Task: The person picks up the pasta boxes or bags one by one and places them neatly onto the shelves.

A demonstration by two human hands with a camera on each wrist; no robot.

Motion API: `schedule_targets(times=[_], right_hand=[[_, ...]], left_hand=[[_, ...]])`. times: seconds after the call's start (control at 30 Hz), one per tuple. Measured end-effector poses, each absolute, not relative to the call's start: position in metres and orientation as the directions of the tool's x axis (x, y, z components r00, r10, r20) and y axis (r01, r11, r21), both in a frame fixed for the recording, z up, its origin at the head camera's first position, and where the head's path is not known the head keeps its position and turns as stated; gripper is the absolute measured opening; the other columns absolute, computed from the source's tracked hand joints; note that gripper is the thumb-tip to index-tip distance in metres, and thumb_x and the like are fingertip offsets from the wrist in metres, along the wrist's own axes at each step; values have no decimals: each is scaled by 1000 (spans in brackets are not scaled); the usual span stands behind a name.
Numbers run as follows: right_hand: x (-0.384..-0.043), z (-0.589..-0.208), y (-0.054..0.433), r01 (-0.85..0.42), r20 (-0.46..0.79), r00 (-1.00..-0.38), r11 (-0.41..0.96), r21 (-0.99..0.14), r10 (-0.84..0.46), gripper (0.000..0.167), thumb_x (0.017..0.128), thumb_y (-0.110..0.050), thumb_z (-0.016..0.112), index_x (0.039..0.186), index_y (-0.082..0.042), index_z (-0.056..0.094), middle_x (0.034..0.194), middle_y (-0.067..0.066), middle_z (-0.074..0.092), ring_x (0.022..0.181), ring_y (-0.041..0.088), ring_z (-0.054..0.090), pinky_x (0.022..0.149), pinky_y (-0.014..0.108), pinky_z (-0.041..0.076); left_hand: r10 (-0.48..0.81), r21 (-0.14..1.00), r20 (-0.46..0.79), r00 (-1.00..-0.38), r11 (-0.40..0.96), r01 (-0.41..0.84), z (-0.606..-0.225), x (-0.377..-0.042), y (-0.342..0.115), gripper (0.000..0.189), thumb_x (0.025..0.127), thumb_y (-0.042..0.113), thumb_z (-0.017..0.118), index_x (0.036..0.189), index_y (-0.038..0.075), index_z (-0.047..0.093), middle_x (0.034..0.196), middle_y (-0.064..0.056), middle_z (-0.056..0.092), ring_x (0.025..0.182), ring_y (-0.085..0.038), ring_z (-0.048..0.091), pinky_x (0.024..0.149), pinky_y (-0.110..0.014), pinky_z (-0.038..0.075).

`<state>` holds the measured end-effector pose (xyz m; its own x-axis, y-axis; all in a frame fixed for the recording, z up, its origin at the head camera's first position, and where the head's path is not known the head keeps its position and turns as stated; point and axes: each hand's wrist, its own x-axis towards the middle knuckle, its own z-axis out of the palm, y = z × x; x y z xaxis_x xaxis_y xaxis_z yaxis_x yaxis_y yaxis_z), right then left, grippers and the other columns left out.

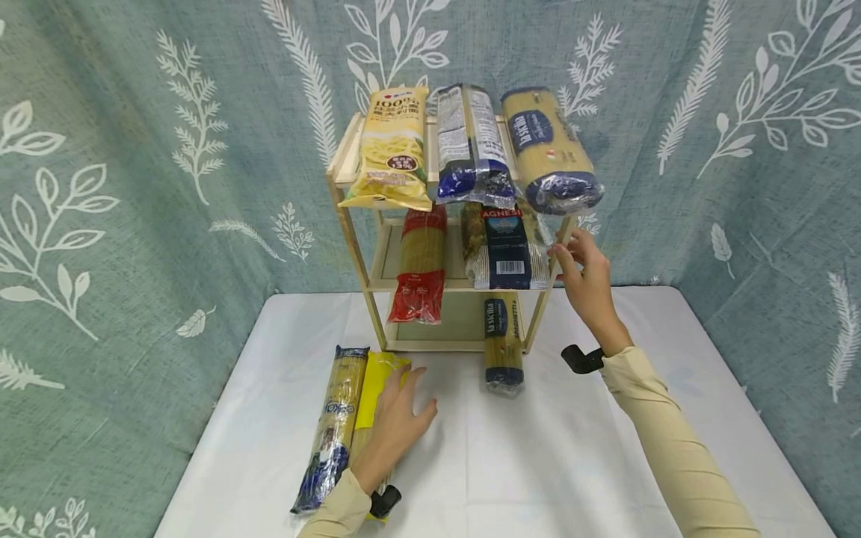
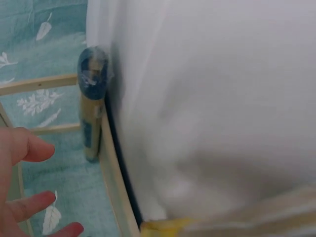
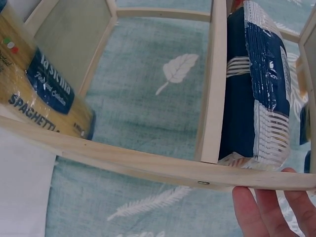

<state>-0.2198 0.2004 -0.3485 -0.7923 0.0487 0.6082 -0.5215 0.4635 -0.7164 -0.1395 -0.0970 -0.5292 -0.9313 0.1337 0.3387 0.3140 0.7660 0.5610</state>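
My left hand (image 1: 398,420), fingers spread, is over a yellow-labelled pasta pack (image 1: 370,396) on the table and partly hides it. In the left wrist view those fingers (image 2: 37,148) are apart and hold nothing. At the right front post of a small wooden rack (image 1: 537,321), my right hand (image 1: 593,288) grips the wood between thumb and fingers. The right wrist view shows its fingertips (image 3: 247,202) against the post's outer side; the thumb is hidden there. Close by, on the middle shelf, lies a dark blue Agnesi pasta pack (image 1: 507,250).
On the top shelf lie a yellow noodle bag (image 1: 393,146), a blue-and-white pack (image 1: 471,142) and a spaghetti pack (image 1: 551,149). A red pasta pack (image 1: 421,261) overhangs the middle shelf. Below, another spaghetti pack (image 1: 503,344) sticks out. A clear-wrapped pasta pack (image 1: 332,418) lies left.
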Motion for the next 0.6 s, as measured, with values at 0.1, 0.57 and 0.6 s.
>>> schedule_targets(times=[0.1, 0.57, 0.6], right_hand=[[-220, -348, 200, -520, 610, -791, 471, -713, 49, 23, 98, -2, 49, 118, 9, 53, 96, 28, 63, 88, 44, 62, 55, 21, 55], [-220, -349, 200, -514, 601, -798, 470, -718, 47, 24, 99, -3, 48, 119, 9, 52, 96, 29, 62, 89, 44, 62, 57, 23, 56], [-220, -349, 200, -515, 601, -798, 464, -721, 48, 24, 99, -3, 48, 119, 9, 52, 96, 29, 62, 89, 44, 62, 56, 17, 54]], left_hand=[[130, 554, 348, -928, 770, 315, -532, -131, -104, 52, 78, 21, 73, 126, 8, 59, 134, -20, 46, 120, -37, 44, 88, -56, 42], [95, 435, 226, -970, 881, 187, -544, -101, -136, 58, 77, 28, 75, 129, 13, 56, 137, -21, 42, 123, -38, 41, 92, -59, 41], [97, 428, 222, -970, 884, 187, -545, -99, -138, 58, 76, 28, 75, 129, 13, 56, 137, -21, 41, 124, -38, 40, 92, -59, 40]])
